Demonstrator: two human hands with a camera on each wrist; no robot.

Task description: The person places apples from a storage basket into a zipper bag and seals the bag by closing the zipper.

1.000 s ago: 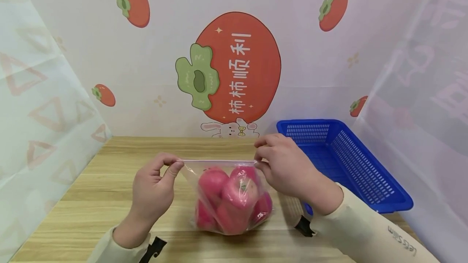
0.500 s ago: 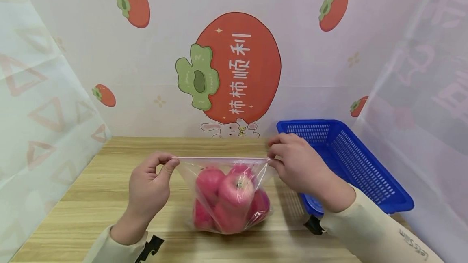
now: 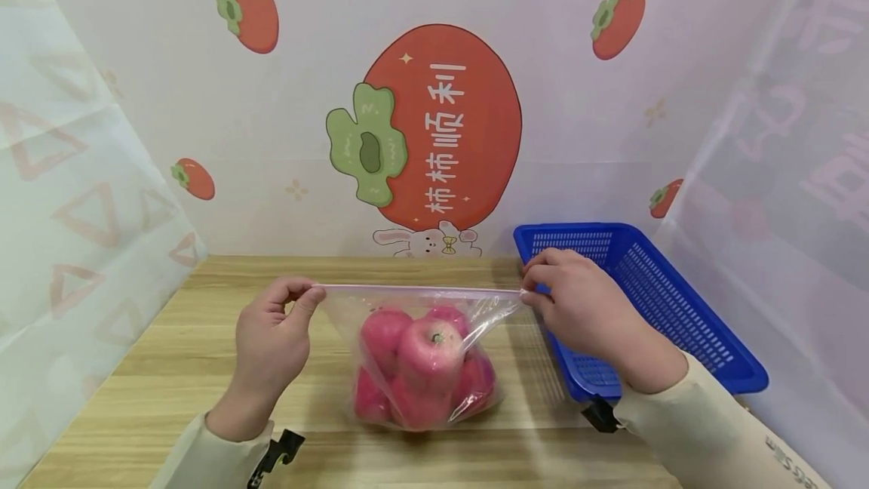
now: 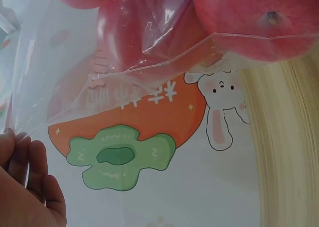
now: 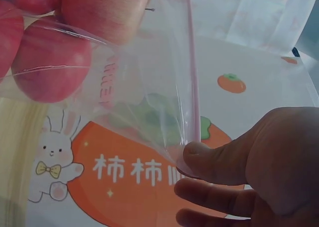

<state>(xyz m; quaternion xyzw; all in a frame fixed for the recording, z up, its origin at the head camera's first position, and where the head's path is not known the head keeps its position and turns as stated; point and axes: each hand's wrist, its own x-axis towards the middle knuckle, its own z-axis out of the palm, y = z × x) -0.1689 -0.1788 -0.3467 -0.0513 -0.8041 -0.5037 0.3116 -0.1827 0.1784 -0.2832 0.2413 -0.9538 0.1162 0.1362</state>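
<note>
A clear zip bag [image 3: 339, 315] with several red apples [image 3: 429, 349] in it stands on the wooden table. Its pinkish zip strip [image 3: 421, 291] is stretched straight between both hands. My left hand [image 3: 274, 334] pinches the left top corner between thumb and fingers; the left wrist view shows the film drawn to that hand [image 4: 30, 182] at the lower left. At the right top corner, my right hand [image 3: 580, 308] pinches the strip's end. In the right wrist view the thumb [image 5: 214, 162] lies on the strip, with other fingers spread below it.
A blue plastic basket [image 3: 686, 315] stands on the right of the table, partly behind the right hand and forearm. The wooden tabletop [image 3: 197, 338] meets a white backdrop [image 3: 292, 96] printed with persimmons. Cloth walls rise on both sides.
My right hand has moved right along the zip strip to the bag's corner. The left hand has shifted slightly left and up, and the bag's top is now wider.
</note>
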